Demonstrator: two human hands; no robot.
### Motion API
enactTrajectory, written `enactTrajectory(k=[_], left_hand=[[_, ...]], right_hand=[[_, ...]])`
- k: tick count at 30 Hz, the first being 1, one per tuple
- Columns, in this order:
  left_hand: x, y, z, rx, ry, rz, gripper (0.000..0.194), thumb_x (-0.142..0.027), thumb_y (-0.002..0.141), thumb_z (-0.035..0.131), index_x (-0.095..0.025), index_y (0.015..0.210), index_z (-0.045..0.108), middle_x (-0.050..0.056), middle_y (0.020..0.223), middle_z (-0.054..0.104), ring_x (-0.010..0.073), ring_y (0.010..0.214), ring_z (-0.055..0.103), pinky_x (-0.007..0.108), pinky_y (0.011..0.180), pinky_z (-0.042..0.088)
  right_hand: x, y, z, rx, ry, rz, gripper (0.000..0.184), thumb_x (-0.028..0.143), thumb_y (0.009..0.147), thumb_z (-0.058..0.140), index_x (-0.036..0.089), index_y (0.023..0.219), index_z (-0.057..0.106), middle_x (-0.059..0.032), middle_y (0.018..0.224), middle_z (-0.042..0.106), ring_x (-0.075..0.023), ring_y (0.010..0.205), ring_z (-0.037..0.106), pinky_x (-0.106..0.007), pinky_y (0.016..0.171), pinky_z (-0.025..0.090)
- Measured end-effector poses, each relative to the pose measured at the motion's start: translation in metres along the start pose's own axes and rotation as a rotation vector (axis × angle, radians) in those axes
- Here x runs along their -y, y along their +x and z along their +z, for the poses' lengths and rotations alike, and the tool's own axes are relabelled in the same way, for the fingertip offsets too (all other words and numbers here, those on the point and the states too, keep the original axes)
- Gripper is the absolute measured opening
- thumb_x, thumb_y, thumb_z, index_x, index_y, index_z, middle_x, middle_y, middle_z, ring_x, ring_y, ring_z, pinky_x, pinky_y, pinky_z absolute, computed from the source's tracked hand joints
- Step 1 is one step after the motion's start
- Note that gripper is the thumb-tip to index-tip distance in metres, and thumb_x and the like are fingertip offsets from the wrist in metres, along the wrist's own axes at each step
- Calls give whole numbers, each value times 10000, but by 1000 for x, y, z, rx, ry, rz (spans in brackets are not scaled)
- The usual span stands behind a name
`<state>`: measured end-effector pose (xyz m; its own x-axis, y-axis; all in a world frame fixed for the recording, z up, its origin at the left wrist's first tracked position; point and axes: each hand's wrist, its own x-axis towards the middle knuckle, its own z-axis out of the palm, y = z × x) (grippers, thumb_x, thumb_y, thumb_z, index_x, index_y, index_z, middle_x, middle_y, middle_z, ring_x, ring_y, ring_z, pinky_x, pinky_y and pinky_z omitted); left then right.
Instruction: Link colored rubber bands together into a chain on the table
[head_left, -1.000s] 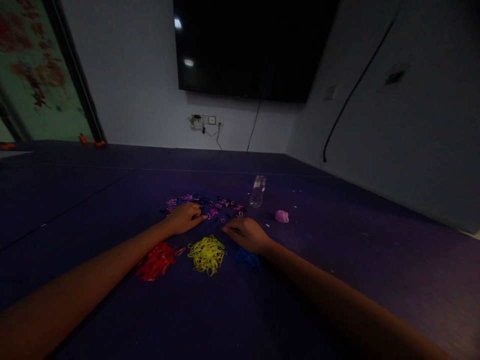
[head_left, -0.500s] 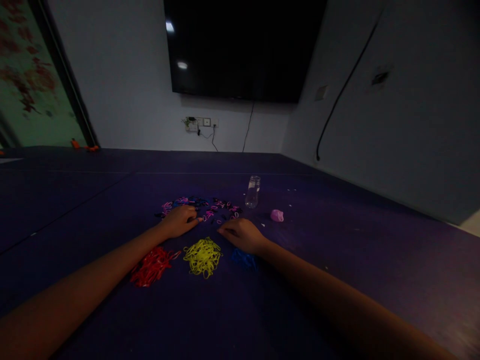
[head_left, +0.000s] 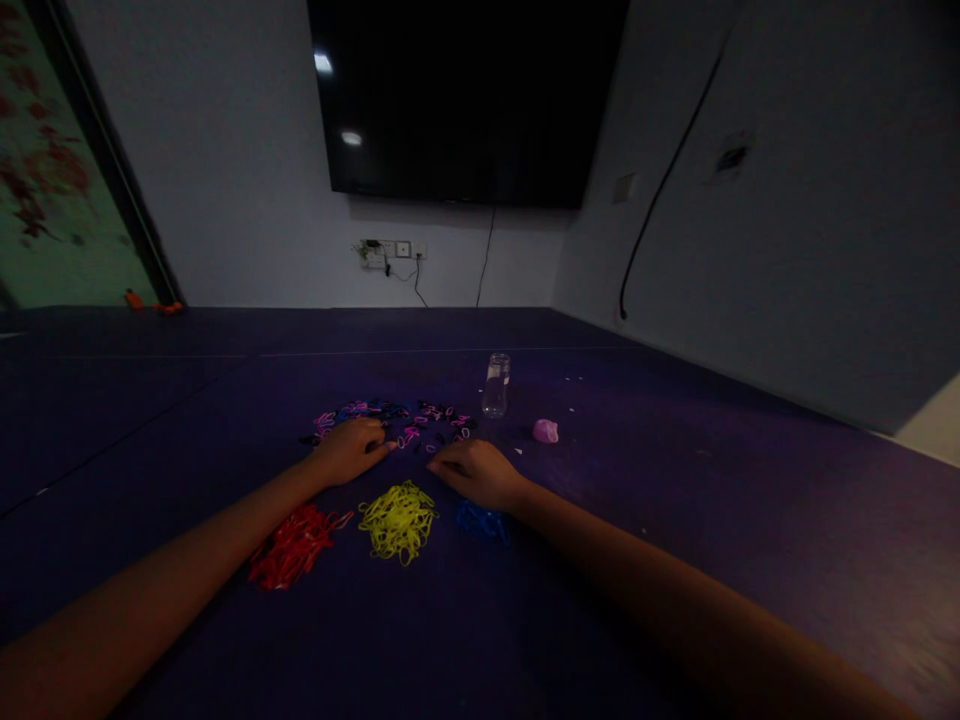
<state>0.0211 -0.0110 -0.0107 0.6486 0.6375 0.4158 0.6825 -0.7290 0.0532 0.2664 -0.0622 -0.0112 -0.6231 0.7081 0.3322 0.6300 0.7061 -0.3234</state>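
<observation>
My left hand (head_left: 349, 450) rests at the near edge of a mixed scatter of pink, black and blue rubber bands (head_left: 367, 409). Its fingers curl downward and the thumb points right; whatever they grip is hidden. To its right, my right hand (head_left: 478, 472) has thumb and fingers drawn together beside the same scatter, and I cannot make out anything between them. Nearer me lie three sorted piles: red rubber bands (head_left: 294, 548) by my left forearm, yellow rubber bands (head_left: 398, 522) in the middle, and blue rubber bands (head_left: 482, 521) partly under my right wrist.
Behind my right hand stands a clear bottle (head_left: 496, 387). A crumpled pink item (head_left: 546, 431) lies right of it on the dark purple tabletop (head_left: 637, 450). White scraps dot the surface. A television (head_left: 465, 100) hangs on the wall above sockets and cords.
The whole view has shifted slightly, so everything sits a little further left. Both hands stay at the scatter with nearly the same pose, and the piles look unchanged.
</observation>
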Motion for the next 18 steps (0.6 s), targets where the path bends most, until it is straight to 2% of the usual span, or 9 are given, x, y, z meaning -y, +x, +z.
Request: enactTrajectory(k=[11, 18], left_hand=[[-1, 0, -2, 24, 2, -2, 394, -369, 909, 431, -180, 563, 446, 12, 602, 503, 145, 626, 497, 261, 588, 351], [1, 0, -1, 22, 13, 11, 398, -361, 916, 416, -174, 565, 439, 3, 600, 484, 129, 603, 467, 254, 577, 340]], right_hand=[[0, 0, -1, 12, 9, 7, 277, 297, 939, 445, 181, 880, 689, -42, 818, 688, -121, 721, 589, -236, 626, 354], [-2, 1, 2, -1, 16, -12, 277, 293, 936, 446, 167, 895, 689, -59, 892, 703, -135, 772, 614, -242, 652, 378]])
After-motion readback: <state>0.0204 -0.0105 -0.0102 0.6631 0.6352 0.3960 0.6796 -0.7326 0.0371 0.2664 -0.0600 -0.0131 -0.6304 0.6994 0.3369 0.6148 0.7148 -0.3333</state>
